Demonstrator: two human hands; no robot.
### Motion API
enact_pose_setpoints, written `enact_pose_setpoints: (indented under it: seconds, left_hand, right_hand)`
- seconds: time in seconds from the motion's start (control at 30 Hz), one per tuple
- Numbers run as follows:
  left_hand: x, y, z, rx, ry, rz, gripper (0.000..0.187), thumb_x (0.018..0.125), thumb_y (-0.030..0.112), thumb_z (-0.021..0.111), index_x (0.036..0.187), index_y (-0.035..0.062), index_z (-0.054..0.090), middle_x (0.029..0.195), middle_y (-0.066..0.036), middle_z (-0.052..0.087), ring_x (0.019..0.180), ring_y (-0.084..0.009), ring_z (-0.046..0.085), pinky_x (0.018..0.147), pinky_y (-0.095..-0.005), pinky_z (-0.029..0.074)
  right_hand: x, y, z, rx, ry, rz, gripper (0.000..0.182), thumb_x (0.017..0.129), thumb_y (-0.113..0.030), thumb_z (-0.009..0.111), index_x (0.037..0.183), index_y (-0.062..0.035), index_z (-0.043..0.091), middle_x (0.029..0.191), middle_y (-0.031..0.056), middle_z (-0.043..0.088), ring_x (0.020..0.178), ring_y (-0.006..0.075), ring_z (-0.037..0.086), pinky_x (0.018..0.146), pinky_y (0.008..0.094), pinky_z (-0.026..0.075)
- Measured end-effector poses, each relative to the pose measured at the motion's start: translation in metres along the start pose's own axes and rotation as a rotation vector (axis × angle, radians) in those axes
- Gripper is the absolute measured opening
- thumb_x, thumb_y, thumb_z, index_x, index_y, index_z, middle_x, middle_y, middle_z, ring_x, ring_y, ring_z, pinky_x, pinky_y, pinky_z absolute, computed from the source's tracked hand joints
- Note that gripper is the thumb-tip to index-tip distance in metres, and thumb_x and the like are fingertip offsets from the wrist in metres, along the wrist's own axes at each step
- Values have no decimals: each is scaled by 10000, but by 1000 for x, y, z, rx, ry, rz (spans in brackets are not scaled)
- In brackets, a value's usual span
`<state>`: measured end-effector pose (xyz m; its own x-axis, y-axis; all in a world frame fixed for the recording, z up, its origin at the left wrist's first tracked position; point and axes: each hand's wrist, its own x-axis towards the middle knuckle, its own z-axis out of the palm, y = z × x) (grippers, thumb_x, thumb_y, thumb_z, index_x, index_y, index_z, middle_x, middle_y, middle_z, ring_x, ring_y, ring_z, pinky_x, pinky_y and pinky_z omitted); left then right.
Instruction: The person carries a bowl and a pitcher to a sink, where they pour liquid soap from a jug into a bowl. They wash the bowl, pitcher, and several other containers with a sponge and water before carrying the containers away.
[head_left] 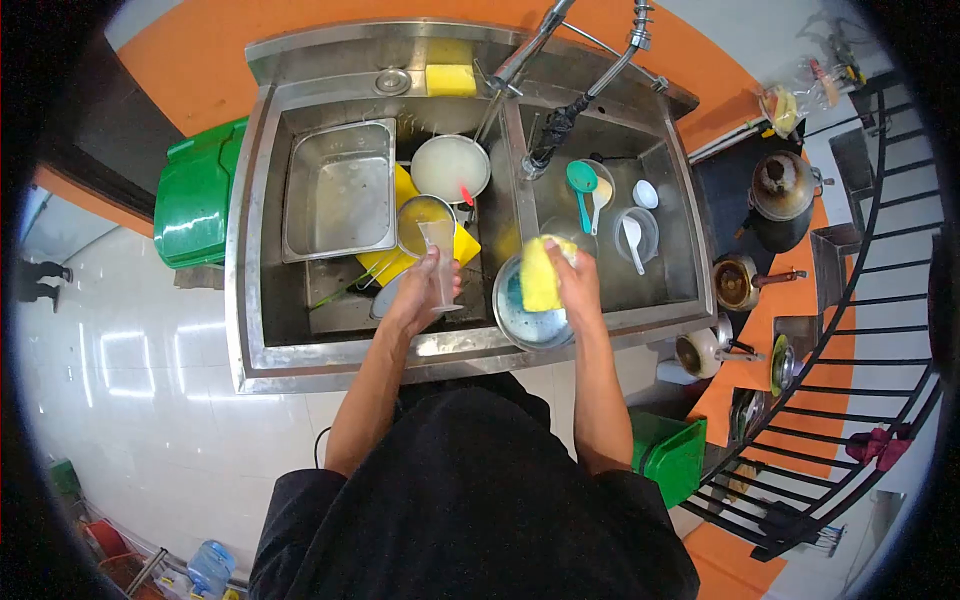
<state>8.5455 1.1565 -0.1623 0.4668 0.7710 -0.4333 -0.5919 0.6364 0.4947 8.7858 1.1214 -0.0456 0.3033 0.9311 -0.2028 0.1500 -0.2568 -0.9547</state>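
My left hand (418,292) is closed around a clear, tall footed cup (442,262), held tilted over the left sink basin. In my right hand (580,288) is a yellow sponge cloth (542,276), above a round metal bowl (530,325) at the sink's front divider. The bowl seems to hold sudsy liquid. Just beyond my left hand sit a metal pot (418,213) and a larger pot of cloudy liquid (450,168) with a red-handled utensil. My palm hides part of the cup.
A rectangular steel pan (340,190) stands in the left basin. The right basin holds a green ladle (581,180), white spoons and a clear tub (648,236). A spray faucet (550,135) hangs over the divider. A yellow sponge (450,80) lies on the back ledge.
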Motion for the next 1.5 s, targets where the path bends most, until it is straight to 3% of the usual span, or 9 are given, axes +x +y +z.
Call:
enact_pose_setpoints:
  seconds: [0.1, 0.27, 0.4, 0.67, 0.83, 0.97, 1.03, 1.17, 1.5]
  left_hand:
    - [-8, 7, 32, -33, -31, 44, 421, 1026, 389, 443, 1281, 57, 479, 1140, -106, 616, 945, -212, 627, 853, -371, 524]
    - [-8, 11, 20, -87, -117, 276, 422, 1012, 294, 436, 1354, 49, 477, 1294, -104, 573, 1164, -226, 572, 1024, -388, 442]
    - [15, 20, -5, 383, 133, 392, 430, 1022, 280, 390, 1388, 62, 447, 1285, -100, 563, 1202, -231, 535, 1016, -365, 441]
    - [-18, 50, 10, 40, 102, 476, 535, 1067, 420, 248, 1438, 59, 387, 1350, -136, 517, 1226, -237, 525, 1046, -384, 425]
    - [-35, 75, 5, 99, -22, 162, 489, 1013, 563, 367, 987, 103, 529, 687, 4, 512, 558, -150, 481, 510, -311, 399]
    - [-20, 70, -23, 183, -37, 382, 504, 1010, 548, 392, 1028, 71, 556, 759, -32, 583, 628, -166, 553, 539, -315, 447]
    - [-3, 65, -46, 395, 291, 554, 451, 1021, 445, 419, 1082, 39, 605, 902, -88, 634, 800, -203, 591, 695, -359, 484]
    - [-25, 78, -31, 525, 729, 578, 387, 979, 354, 504, 1133, 21, 627, 1045, -172, 682, 977, -237, 626, 847, -399, 498]
    - [-45, 105, -42, 207, 79, 412, 593, 1013, 525, 425, 1402, 80, 476, 1249, -72, 596, 1099, -172, 549, 948, -338, 445]
  right_hand:
    - [-1, -28, 56, 183, -190, -19, 274, 962, -275, 628, 994, -8, 685, 795, 20, 691, 674, 85, 652, 613, 264, 527]
    - [-9, -16, 157, -686, -154, -549, 708, 884, -193, 623, 1498, -58, 296, 1496, 311, 279, 1364, 460, 327, 1129, 476, 287]
    - [22, -40, 172, -581, -184, -604, 661, 899, -218, 570, 1475, -17, 314, 1477, 334, 311, 1383, 467, 304, 1129, 476, 292]
    - [27, -17, 217, -567, -349, -867, 578, 938, -207, 529, 1450, 8, 368, 1428, 292, 395, 1353, 426, 368, 1146, 433, 280]
    - [53, -53, 211, -222, -289, -452, 381, 903, -257, 615, 1145, 37, 603, 1118, 302, 621, 1072, 461, 588, 909, 499, 456]
    - [57, -9, 229, -409, 68, -450, 272, 919, -216, 578, 1015, 35, 621, 888, 285, 649, 871, 466, 623, 732, 530, 459]
    - [16, -28, 230, -512, -263, -434, 267, 919, -177, 554, 1026, 63, 602, 899, 289, 643, 884, 488, 606, 755, 541, 452]
    - [-18, -22, 247, -560, -472, -655, 612, 906, -92, 510, 1477, 8, 314, 1489, 299, 346, 1377, 425, 355, 1142, 416, 282]
    - [-2, -49, 260, -393, -402, -659, 451, 971, -168, 475, 1411, -77, 428, 1197, 250, 620, 1059, 456, 591, 908, 468, 455]
